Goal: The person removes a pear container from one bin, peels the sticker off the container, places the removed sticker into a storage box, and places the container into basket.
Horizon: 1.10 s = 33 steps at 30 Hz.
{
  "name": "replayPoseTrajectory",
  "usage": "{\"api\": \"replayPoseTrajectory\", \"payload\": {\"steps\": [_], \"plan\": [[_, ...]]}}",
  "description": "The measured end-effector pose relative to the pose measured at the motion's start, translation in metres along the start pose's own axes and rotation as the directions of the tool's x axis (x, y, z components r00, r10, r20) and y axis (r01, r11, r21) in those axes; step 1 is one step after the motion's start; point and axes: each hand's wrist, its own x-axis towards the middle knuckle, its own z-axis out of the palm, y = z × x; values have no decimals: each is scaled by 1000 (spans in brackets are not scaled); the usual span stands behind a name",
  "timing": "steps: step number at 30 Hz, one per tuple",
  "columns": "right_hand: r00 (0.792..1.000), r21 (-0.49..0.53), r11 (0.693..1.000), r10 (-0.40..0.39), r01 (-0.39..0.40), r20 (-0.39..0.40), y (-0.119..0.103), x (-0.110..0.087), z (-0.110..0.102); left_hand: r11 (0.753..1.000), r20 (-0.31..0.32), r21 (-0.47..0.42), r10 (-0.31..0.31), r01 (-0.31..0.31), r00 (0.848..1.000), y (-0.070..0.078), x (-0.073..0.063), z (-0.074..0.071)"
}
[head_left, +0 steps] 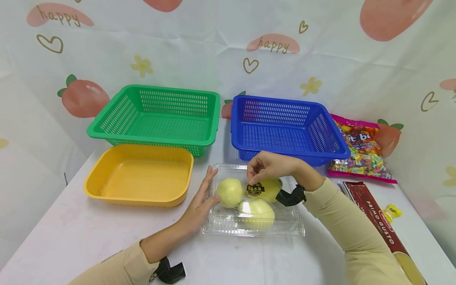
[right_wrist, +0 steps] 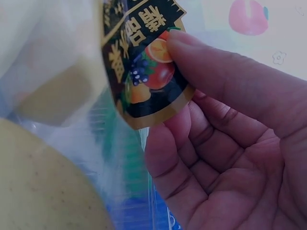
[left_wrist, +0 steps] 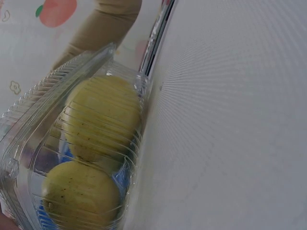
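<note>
A clear plastic clamshell box (head_left: 222, 227), its lid down, holds three round pale yellow fruits (head_left: 229, 192) with small dark specks; their exact kind is unclear. My left hand (head_left: 200, 202) lies along the box's left side, its extended fingers touching the edge and the thumb on the lid. Above the lid, my right hand (head_left: 268, 166) pinches the edge of a black and gold label (right_wrist: 148, 76) between thumb and index finger. Fruit pictures and gold characters show on the label. Whether its far edge still sticks to the lid is hard to tell.
Behind stand a green basket (head_left: 213, 118) and a blue basket (head_left: 285, 153). A yellow tub (head_left: 139, 200) sits at the left. To the right lie a candy bag (head_left: 361, 148), a long red packet (head_left: 377, 221) and a small yellow wrapped candy (head_left: 393, 213).
</note>
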Motion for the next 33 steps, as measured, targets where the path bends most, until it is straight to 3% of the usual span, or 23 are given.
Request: {"api": "replayPoseTrajectory", "payload": {"steps": [33], "plan": [[999, 140, 989, -52, 54, -17, 12, -5, -1, 1000, 7, -15, 6, -6, 1000, 0, 0, 0]]}}
